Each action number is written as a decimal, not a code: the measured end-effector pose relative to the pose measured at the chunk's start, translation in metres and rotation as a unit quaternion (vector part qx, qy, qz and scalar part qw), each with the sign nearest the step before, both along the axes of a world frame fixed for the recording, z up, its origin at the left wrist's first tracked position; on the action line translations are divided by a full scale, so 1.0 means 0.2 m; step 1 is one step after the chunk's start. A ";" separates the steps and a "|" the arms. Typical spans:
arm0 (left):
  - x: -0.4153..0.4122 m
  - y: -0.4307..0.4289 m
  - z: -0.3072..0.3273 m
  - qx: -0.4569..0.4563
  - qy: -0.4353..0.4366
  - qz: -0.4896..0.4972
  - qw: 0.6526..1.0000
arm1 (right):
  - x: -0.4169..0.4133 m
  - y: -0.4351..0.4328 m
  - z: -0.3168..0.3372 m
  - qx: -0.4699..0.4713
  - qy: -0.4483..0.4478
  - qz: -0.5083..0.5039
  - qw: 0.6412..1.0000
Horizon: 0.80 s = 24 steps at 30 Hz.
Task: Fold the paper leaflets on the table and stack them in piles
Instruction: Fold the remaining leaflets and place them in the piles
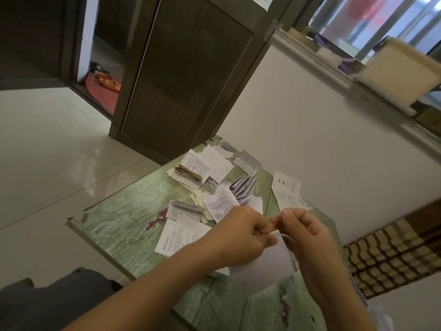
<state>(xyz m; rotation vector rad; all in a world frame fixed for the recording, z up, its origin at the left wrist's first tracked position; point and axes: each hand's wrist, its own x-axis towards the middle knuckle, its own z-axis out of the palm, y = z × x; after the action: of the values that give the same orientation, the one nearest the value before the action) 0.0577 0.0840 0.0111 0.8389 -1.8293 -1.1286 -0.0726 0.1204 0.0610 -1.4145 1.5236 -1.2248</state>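
Both hands hold one white leaflet (265, 263) above the near part of the green table (124, 225). My left hand (243, 232) and my right hand (303, 232) pinch its top edge close together, and the sheet hangs down below them. Several printed leaflets lie scattered beyond the hands: a flat one (176, 235) left of my left hand, a folded stack (191, 172) at the far side, a fanned folded one (241, 189) in the middle, and an open sheet (286, 189) at the right.
A dark wooden door (186, 75) stands open beyond the table's far corner, with pale floor tiles (47, 149) to the left. A white wall (322, 144) runs along the table's right side. A chequered woven mat (391, 256) lies at the right.
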 end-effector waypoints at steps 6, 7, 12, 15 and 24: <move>0.00 -0.02 -0.01 0.020 0.008 0.000 1.000 | 0.02 0.00 -0.01 -0.061 0.081 -0.014 0.995; 0.00 -0.02 -0.01 0.044 0.017 -0.003 0.999 | 0.03 0.00 -0.01 -0.076 0.100 -0.022 0.992; 0.08 -0.03 0.04 0.138 0.054 -0.053 0.988 | 0.00 -0.01 0.02 -0.126 0.119 -0.085 0.981; 0.13 -0.03 0.06 0.162 0.065 -0.075 0.982 | 0.00 -0.02 0.04 -0.135 0.100 -0.105 0.980; 0.35 -0.11 0.07 0.152 0.108 0.075 0.980 | 0.03 -0.06 -0.01 -0.125 -0.046 -0.161 0.978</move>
<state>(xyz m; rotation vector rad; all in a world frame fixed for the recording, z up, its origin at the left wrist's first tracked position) 0.1275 0.0629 0.0252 0.9703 -1.4126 -1.3640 -0.0658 0.1093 0.0591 -1.2745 1.6219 -1.7051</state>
